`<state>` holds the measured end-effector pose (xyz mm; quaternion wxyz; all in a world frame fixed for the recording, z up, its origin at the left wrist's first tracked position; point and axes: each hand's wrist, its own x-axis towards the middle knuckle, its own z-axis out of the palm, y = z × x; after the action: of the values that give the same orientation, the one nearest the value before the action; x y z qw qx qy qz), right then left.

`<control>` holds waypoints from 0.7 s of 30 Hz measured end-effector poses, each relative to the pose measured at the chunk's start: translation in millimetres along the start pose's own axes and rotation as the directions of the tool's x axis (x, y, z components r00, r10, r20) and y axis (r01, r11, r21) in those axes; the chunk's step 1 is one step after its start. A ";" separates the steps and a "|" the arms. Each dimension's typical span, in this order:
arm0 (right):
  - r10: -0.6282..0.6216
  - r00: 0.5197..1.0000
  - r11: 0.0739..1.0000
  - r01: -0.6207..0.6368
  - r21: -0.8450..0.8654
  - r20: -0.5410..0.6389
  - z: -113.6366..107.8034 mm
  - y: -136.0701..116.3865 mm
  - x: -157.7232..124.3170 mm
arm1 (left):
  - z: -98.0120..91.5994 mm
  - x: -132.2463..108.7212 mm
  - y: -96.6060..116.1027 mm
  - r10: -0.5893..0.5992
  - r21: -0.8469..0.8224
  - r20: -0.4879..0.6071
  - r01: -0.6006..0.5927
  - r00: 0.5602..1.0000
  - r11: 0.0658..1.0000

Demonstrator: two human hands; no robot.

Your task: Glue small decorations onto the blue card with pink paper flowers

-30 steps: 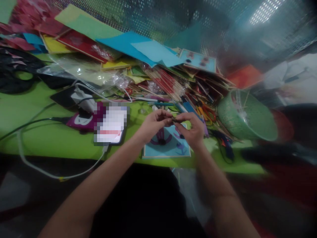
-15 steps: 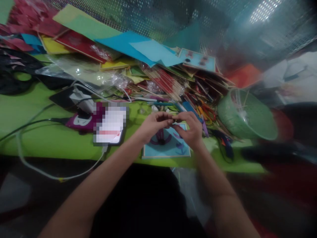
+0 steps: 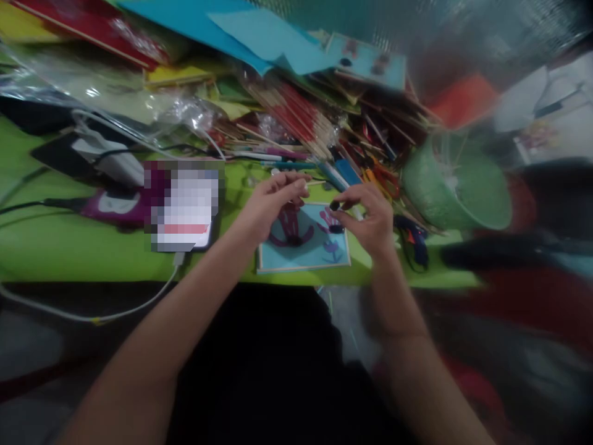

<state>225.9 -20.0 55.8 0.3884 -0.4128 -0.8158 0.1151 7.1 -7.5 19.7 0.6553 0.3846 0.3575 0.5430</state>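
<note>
My right hand (image 3: 370, 216) pinches a small black round piece (image 3: 334, 205) between thumb and fingertips, above the right side of a light-blue picture card (image 3: 306, 256). To its left, my left hand (image 3: 273, 201) is closed, fingertips together. A thin pale stick (image 3: 315, 183) pokes out at its thumb tip and seems to be in its grasp. On the card are a large purple cut-out shape (image 3: 291, 228), a pink flower shape with a dark oval (image 3: 336, 228) and a small purple flower (image 3: 331, 250). My left fingers cover the card's upper left corner.
A phone (image 3: 185, 207) on a white cable lies left, beside a purple power strip (image 3: 115, 207). Pens, sticks (image 3: 296, 117), scissors (image 3: 382, 179) and coloured sheets (image 3: 273, 37) pile up behind. A green basket (image 3: 482, 191) stands right, with a dark-handled tool (image 3: 414, 241) before it.
My hands, together at the fingertips before, have moved apart. The black piece now shows in my right fingers, and more of the card is uncovered. The view has shifted.
</note>
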 end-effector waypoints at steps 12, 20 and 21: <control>0.103 0.872 0.983 -0.017 -0.181 0.479 -34.4 -10.4 -49.6 | 2.5 -0.6 2.6 0.015 0.035 -0.027 -0.014 1.000 0.999; 0.077 0.864 0.973 0.044 -0.228 0.498 -24.1 -3.4 -50.0 | 1.6 0.0 1.8 0.014 0.046 -0.048 -0.012 0.999 0.999; 0.077 0.862 0.973 0.044 -0.226 0.502 -24.1 -2.9 -50.2 | 1.6 -0.1 1.8 0.014 0.045 -0.048 -0.012 0.999 0.999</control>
<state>259.8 -63.4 46.4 0.1089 -0.4168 -0.8933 0.1279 7.7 -7.5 22.0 0.6342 0.3881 0.3827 0.5483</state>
